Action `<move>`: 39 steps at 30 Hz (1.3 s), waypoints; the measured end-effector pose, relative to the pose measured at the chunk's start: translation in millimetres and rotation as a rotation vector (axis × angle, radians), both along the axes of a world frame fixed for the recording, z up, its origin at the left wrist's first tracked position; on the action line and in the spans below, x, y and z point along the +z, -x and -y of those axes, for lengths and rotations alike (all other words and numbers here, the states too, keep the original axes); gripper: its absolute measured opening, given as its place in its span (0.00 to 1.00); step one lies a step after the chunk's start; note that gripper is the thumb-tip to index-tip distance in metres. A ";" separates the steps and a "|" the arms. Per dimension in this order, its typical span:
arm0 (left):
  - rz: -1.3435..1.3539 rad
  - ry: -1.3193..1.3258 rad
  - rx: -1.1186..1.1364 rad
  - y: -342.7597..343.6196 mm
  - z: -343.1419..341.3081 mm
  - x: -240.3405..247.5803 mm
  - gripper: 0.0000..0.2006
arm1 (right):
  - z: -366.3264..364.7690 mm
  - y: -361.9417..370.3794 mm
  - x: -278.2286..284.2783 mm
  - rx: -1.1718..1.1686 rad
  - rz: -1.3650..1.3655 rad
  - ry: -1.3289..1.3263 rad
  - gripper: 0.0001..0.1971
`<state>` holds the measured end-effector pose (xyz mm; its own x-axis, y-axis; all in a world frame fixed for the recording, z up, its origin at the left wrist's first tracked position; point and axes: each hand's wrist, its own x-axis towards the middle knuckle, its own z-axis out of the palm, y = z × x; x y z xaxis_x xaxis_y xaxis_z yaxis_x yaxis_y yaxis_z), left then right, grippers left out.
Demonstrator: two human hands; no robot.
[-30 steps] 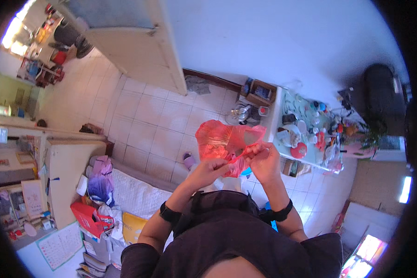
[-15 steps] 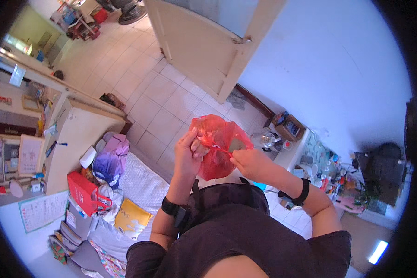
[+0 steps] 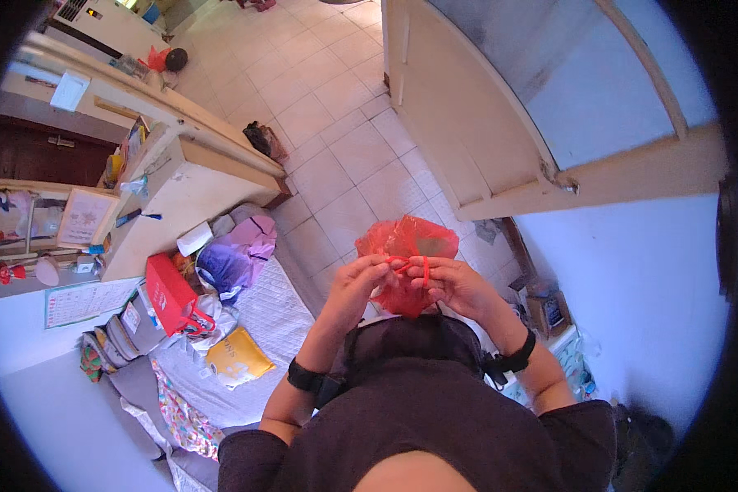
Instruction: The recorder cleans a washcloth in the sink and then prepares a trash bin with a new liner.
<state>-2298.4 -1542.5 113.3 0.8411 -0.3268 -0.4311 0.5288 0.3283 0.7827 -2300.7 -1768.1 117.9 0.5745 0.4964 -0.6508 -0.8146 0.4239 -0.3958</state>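
Clock directions are taken from the red plastic bag [image 3: 389, 236], with twelve at the top of the view. The bag hangs in front of the person's waist, above the floor [image 3: 348, 176], crinkled and see-through in places. Both hands grasp it near its top. The left hand [image 3: 361, 283], at eight o'clock, pinches a thin red strand of it between thumb and fingertips. The right hand [image 3: 459, 287], at four o'clock, has its fingers bent round the same gathered part, with a red strip crossing upright over the fingertips. The two hands nearly meet; whether their fingertips touch is too small to tell. Each wrist wears a black strap.

At eight o'clock is a couch [image 3: 275, 316] with a white quilted cover, and on it lies a yellow package [image 3: 239, 358]. Purple cloth [image 3: 236, 252] lies heaped at nine o'clock, with a red shopping bag [image 3: 170, 295] beyond it. A pale cabinet [image 3: 189, 193] stands between nine and ten, and a dark bundle [image 3: 265, 141] lies on the floor between ten and eleven. The door [image 3: 459, 123] is at one o'clock, its handle [image 3: 559, 179] at two. A box [image 3: 547, 313] sits between three and four, close to the bench [image 3: 571, 354].
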 end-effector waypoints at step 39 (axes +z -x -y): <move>-0.265 0.249 0.599 -560.9 -190.3 -41.5 0.05 | -234.6 -645.8 -18.7 0.196 -0.011 0.164 0.05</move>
<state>-1737.5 -1352.2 71.9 0.7839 0.0442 -0.6192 0.3638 0.7756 0.5159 -1654.9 -1533.5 99.2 0.4699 0.4847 -0.7377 -0.8797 0.1878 -0.4369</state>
